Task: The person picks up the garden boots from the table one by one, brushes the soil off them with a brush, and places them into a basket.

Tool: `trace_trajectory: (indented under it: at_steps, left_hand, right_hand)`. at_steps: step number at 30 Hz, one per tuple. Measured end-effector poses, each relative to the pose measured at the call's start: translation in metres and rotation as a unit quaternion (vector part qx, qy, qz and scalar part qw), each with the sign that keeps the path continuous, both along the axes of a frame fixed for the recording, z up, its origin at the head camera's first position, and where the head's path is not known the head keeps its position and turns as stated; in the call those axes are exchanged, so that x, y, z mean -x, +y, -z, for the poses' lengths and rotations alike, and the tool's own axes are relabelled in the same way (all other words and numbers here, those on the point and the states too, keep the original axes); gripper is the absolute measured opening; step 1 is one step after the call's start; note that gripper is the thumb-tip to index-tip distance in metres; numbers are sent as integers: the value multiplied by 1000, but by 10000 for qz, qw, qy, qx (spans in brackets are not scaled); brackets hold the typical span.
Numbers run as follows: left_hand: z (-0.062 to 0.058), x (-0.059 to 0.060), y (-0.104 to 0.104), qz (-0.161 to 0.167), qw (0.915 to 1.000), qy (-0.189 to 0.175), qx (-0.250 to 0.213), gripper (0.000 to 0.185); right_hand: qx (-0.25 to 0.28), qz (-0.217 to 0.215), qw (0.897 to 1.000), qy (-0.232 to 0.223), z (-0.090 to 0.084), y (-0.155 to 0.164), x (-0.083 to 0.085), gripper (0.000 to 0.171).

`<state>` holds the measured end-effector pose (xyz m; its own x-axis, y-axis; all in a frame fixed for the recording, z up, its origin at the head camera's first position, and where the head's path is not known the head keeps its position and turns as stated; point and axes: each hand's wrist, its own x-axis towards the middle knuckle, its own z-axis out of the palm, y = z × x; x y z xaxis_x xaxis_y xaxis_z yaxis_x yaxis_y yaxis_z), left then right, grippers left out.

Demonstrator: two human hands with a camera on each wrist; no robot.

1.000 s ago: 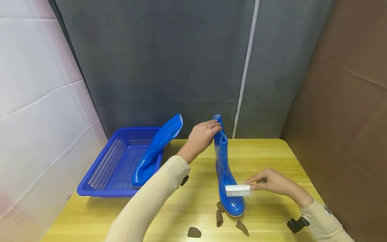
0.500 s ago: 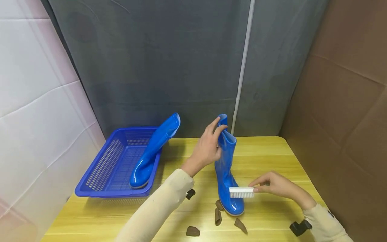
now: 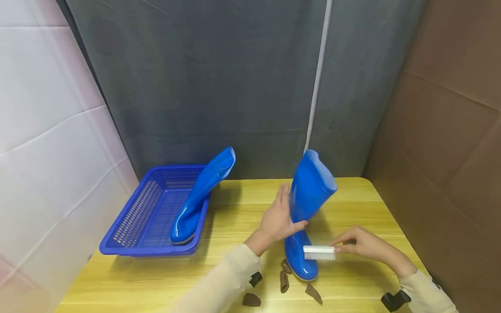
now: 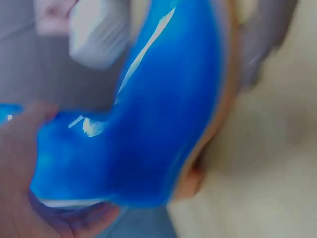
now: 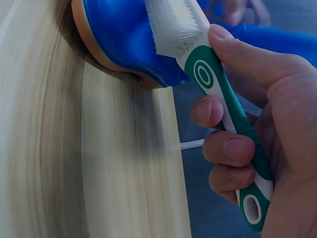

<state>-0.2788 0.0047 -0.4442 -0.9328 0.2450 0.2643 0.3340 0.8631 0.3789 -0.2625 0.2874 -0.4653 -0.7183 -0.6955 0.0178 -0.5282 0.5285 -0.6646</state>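
Observation:
A blue rubber boot (image 3: 311, 189) stands on the table, its shaft leaning right and its mouth facing up. My left hand (image 3: 277, 219) grips it low on the shaft near the ankle; in the left wrist view the thumb (image 4: 22, 134) lies on one side and the fingers (image 4: 96, 220) curl round the other. My right hand (image 3: 362, 245) holds a scrubbing brush by its green and white handle (image 5: 228, 104). The white brush head (image 3: 318, 252) overlaps the boot's foot, bristles down. Brown curled scraps (image 3: 284, 281) lie by the toe.
To the left stands a blue plastic basket (image 3: 133, 217), with a second blue boot (image 3: 195, 195) leaning over its right rim. More brown scraps (image 3: 252, 300) lie near the table's front. A grey curtain (image 3: 219, 87) hangs behind the wooden table (image 3: 352, 195), a brown one at right.
My left hand has slid down from the boot's top to its lower shaft, and the shaft has tipped right with its mouth spread open. The brush has shifted slightly right.

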Motion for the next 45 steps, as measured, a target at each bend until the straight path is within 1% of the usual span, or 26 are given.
trace_trajectory:
  at_steps: [1, 2, 3, 5, 6, 8, 10, 14, 17, 21, 24, 28, 31, 34, 40, 42, 45]
  left_hand:
    - [9, -5, 7, -72, 9998, -79, 139, 98]
    - [16, -8, 13, -128, 9994, -67, 308, 87]
    - [23, -11, 18, -179, 9987, 25, 475, 74]
    - [32, -15, 27, -260, 9962, 349, 752, 48]
    - [34, -16, 29, -312, 9944, 541, 849, 37]
    - [37, -16, 32, -479, 9914, 809, 911, 26]
    - [37, -16, 32, -653, 9910, 838, 814, 21]
    - [34, -15, 30, -808, 9937, 603, 500, 23]
    - [31, -14, 27, -807, 9952, 461, 301, 24]
    - [29, -11, 21, -832, 9949, 544, 143, 23]
    - [26, -5, 15, -842, 9946, 606, -21, 25]
    - [20, 3, 6, -845, 9951, 395, -333, 28]
    - [14, 7, -1, -881, 9946, 260, -482, 28]
    - [7, 10, -10, -913, 9942, 274, -487, 27]
    - [-14, 15, -24, -916, 9936, 505, -414, 25]
    - [-18, 15, -27, -920, 9938, 435, -448, 25]
    - [-20, 15, -31, -931, 9940, 284, -495, 26]
  right_hand:
    - [-13, 0, 10000, 15, 0, 2, -1, 25]
    - [-31, 7, 10000, 7, 0, 3, -1, 25]
    - [-56, 10, 10000, 0, 1, 4, -2, 25]
    - [-106, 64, 9999, -60, 1, 5, -2, 25]
    - [-120, 92, 9998, -101, 1, 5, -3, 25]
    - [-125, 133, 9997, -163, 2, 5, -4, 25]
    - [-90, 172, 9995, -242, 3, 5, -5, 25]
    - [-4, 196, 9993, -324, 6, 7, -8, 26]
    - [17, 177, 9994, -299, 7, 8, -8, 26]
    - [-19, 280, 9991, -332, 7, 8, -10, 27]
    - [-11, 441, 9980, -447, 4, 9, -11, 27]
    - [120, 604, 9958, -671, -1, 10, -12, 28]
    - [221, 619, 9944, -826, -4, 10, -13, 30]
    - [241, 575, 9939, -912, -5, 9, -13, 30]
    - [164, 557, 9945, -876, -4, 6, -11, 29]
    - [135, 530, 9952, -807, -3, 5, -11, 29]
    - [103, 456, 9963, -715, -1, 1, -10, 29]
